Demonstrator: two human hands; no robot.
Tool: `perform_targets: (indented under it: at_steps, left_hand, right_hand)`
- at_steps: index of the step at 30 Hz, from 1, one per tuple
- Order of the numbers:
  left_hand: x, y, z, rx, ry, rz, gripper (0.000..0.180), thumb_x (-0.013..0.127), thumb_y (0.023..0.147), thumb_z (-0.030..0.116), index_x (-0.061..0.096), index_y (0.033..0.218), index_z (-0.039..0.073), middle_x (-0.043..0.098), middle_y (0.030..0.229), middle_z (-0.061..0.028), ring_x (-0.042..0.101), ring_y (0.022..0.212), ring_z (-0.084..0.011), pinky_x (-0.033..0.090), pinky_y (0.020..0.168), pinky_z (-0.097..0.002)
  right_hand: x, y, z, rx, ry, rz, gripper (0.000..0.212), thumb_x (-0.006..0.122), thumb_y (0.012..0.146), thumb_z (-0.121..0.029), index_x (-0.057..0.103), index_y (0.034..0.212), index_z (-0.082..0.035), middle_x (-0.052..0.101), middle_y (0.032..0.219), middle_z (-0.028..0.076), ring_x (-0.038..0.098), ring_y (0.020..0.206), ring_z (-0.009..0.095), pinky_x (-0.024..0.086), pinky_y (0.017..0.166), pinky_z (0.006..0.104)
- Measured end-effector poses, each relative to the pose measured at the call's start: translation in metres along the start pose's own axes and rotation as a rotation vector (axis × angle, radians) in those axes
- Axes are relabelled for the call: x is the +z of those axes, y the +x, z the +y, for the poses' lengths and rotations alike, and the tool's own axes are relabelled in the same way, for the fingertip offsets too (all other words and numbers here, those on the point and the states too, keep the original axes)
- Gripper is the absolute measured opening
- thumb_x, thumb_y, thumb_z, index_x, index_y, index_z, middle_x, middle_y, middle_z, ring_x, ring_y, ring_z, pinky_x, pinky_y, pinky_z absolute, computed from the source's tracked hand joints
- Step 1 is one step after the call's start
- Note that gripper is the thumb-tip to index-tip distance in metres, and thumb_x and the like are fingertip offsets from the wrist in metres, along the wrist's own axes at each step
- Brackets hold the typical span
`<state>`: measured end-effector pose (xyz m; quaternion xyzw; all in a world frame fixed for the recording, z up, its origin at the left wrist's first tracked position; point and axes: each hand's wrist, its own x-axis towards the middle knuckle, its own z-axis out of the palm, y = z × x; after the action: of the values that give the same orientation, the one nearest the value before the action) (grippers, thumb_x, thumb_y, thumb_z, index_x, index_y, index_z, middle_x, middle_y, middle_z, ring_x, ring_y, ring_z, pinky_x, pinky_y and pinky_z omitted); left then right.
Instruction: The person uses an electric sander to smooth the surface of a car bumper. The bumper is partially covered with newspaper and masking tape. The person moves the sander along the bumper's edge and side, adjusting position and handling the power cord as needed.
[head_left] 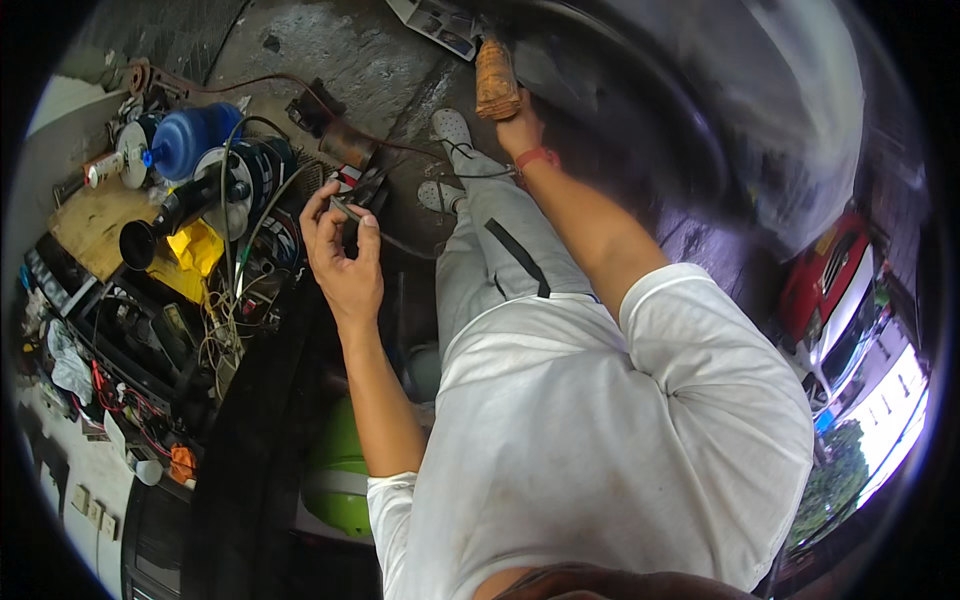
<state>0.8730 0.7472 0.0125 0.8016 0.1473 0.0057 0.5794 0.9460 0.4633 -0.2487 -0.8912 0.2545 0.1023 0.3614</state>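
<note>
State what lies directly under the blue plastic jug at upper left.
The blue plastic jug rests among black-and-white cable reels beside a black funnel; the surface beneath is covered.

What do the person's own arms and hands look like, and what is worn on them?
Both forearms are bare. Short white sleeves of a T-shirt end above the elbows. The right hand has a red band around its wrist. The left hand wears no glove and no band.

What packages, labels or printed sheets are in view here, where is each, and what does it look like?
Printed sheet: top centre on the floor, flat, pale with dark picture blocks.
Yellow bag: left, beside the cable spools, crumpled.
Small can: far left, lying down, white with red band.
</note>
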Motion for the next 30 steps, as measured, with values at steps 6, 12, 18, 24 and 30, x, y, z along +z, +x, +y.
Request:
perform_targets:
  at_steps: [6, 12, 18, 24, 30]
  left_hand:
    - [-0.009, 0.035, -0.01, -0.109, 0.114, 0.099, 0.008, 0.071, 0.088, 0.007, 0.066, 0.093, 0.004, 0.056, 0.138, -0.0136, 0.054, 0.129, -0.0308, 0.044, 0.107, -0.0434]
    - [-0.014, 0.064, -0.023, -0.096, 0.1, 0.12, 0.011, 0.068, 0.099, 0.01, 0.063, 0.098, 0.0, 0.049, 0.143, -0.0111, 0.061, 0.111, -0.0166, 0.051, 0.095, -0.0316]
    - [-0.019, 0.106, -0.006, -0.132, 0.063, 0.229, 0.012, 0.067, 0.099, 0.01, 0.063, 0.095, -0.001, 0.052, 0.14, -0.0094, 0.061, 0.104, -0.0115, 0.05, 0.087, -0.0269]
    - [-0.033, 0.14, 0.015, -0.163, -0.111, 0.359, 0.012, 0.066, 0.099, 0.009, 0.064, 0.1, -0.003, 0.052, 0.138, -0.0113, 0.062, 0.11, -0.0175, 0.055, 0.091, -0.0314]
    - [-0.047, 0.208, 0.022, -0.078, -0.022, 0.373, 0.017, 0.069, 0.098, 0.012, 0.065, 0.101, -0.004, 0.052, 0.138, -0.0123, 0.062, 0.117, -0.0207, 0.055, 0.099, -0.0332]
  right_hand:
    - [0.029, 0.041, -0.041, -0.039, -0.143, -0.124, 0.055, 0.067, 0.083, -0.021, 0.047, 0.134, -0.017, 0.07, 0.12, 0.021, 0.062, 0.118, 0.047, 0.044, 0.099, 0.0556]
    - [0.034, 0.073, -0.075, -0.027, -0.266, -0.236, 0.065, 0.066, 0.08, -0.017, 0.043, 0.141, -0.015, 0.069, 0.125, 0.02, 0.061, 0.121, 0.044, 0.042, 0.102, 0.0527]
    - [0.017, 0.093, -0.085, -0.069, -0.212, -0.239, 0.063, 0.069, 0.079, -0.015, 0.046, 0.138, -0.015, 0.068, 0.13, 0.017, 0.06, 0.126, 0.039, 0.036, 0.102, 0.0561]
    - [-0.024, 0.1, -0.105, -0.095, -0.302, -0.323, 0.066, 0.067, 0.082, -0.015, 0.044, 0.144, -0.016, 0.063, 0.137, 0.018, 0.056, 0.131, 0.041, 0.036, 0.104, 0.0597]
    - [-0.052, 0.102, -0.097, -0.263, -0.236, -0.306, 0.073, 0.066, 0.086, -0.015, 0.037, 0.152, -0.011, 0.061, 0.139, 0.021, 0.055, 0.132, 0.042, 0.037, 0.108, 0.061]
